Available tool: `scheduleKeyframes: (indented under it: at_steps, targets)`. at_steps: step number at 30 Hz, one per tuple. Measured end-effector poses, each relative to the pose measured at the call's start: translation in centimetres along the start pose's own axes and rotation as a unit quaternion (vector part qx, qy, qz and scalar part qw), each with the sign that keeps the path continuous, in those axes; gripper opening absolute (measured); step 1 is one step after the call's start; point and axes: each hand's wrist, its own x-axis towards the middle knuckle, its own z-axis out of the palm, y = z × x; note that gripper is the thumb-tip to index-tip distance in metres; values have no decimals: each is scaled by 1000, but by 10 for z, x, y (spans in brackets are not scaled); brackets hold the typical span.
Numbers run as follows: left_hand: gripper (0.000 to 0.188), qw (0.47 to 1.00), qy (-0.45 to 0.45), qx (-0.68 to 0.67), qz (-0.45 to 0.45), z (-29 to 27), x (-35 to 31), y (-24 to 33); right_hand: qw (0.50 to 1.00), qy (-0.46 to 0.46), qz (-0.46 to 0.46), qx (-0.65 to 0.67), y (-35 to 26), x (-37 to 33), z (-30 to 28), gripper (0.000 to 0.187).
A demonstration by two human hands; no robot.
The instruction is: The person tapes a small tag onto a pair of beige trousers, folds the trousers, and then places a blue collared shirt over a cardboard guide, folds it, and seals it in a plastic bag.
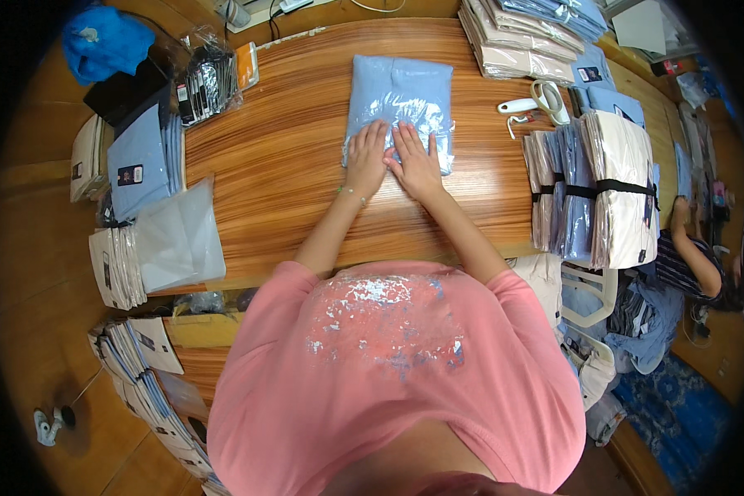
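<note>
A folded light blue garment in a clear plastic bag [401, 83] lies flat on the wooden table [289, 107] in front of me. My left hand [366, 157] rests palm down on the near left part of the bag, its fingers stretched out. Beside it, my right hand [416, 161] lies flat on the near right part, fingers slightly apart. The two thumbs meet or nearly meet between the hands. Light glints off wrinkled plastic around my fingertips. Neither hand grips anything.
Strapped bundles of bagged garments [620, 190] stand at the right, with a white-handled tape dispenser [546, 103] behind them. More packs [521, 41] are stacked far right. Clear plastic bags [182, 236], blue garments [140, 157] and black tags [207, 83] lie left. Another person's arm [694, 256] shows far right.
</note>
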Motion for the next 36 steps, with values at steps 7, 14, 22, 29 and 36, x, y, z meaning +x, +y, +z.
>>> scheduleKeyframes:
  at_steps: [7,14,22,29,36]
  targets:
    - [78,993,-48,-18,-104,-1,-5,-18,998,10,64,-24,34,-18,-1,74]
    - [77,994,-49,8,-94,2,-10,-17,991,33,131,13,37,-16,0,91]
    - [58,943,103,-200,-246,-14,-2,-58,955,54,173,237,61,-17,-26,72]
    - [33,891,-17,-303,-338,-13,23,-72,962,121,191,152,53,-26,-22,55]
    - [13,849,50,-409,-331,3,23,-82,812,85,336,470,101,-7,-7,18]
